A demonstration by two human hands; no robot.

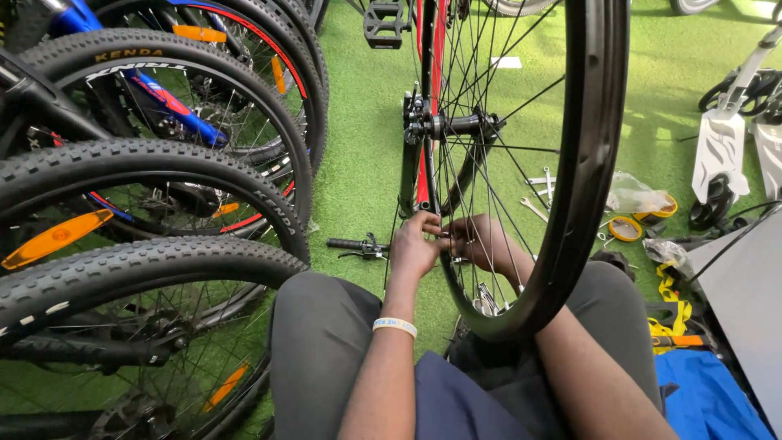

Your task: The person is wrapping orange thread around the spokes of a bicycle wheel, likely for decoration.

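Black rim (599,122) — two hands, left hand (413,248), right hand (481,243)

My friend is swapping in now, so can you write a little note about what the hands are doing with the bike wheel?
Left hand: fingertips pinched at the spokes, near the black rim.
Right hand: reached through the spokes, meeting the left; what it grips is hidden.
The wheel stands upright between the knees, hub on the red frame. Spanners lie on the green mat beyond.
Done and left: cannot tell from this view.
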